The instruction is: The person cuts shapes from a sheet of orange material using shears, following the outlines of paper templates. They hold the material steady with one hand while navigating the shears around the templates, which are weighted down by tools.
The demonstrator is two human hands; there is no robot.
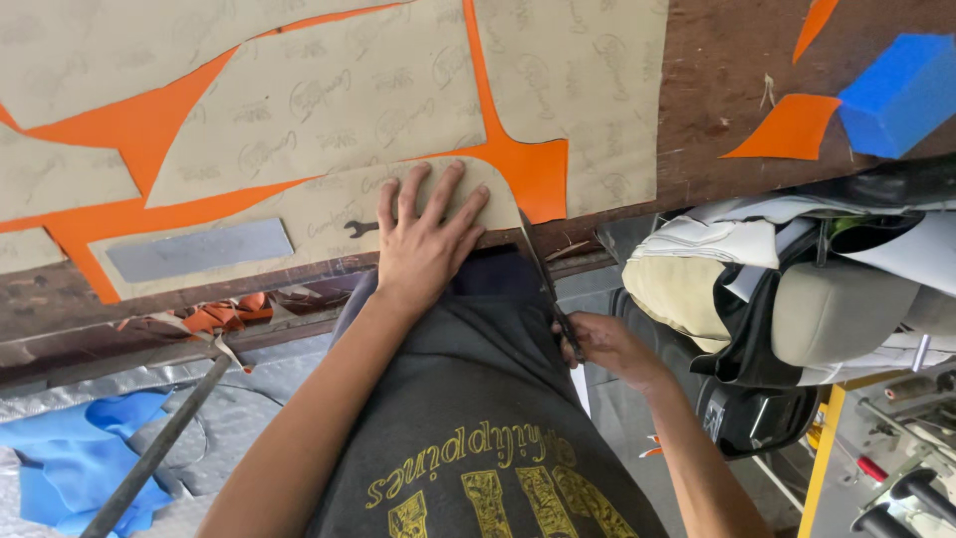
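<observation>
Left hand (pixel 426 239) is flat and spread on a tan paper pattern piece (pixel 329 214), pinning it to the orange sheet (pixel 533 169) at the near edge of the wooden workbench (pixel 757 80); it presses, it doesn't clutch anything. Right hand (pixel 609 346) is down below the bench edge, fingers closed through the handles of a pair of dark scissors (pixel 543 274), blades angled up to the orange material right beside the pattern's rounded corner. A grey metal bar (pixel 199 249) and a small wrench (pixel 360 228) sit on the same pattern as weights. More tan pieces cover the sheet further back, and orange offcuts (pixel 792 127) and a blue foam block (pixel 901 92) lie off to the right. The risk, as I read it: that curve is tight and the blades are near the left fingertips, so a slip nicks the pattern or the hand. If the palm lifts, the paper creeps and the cut wanders.
</observation>
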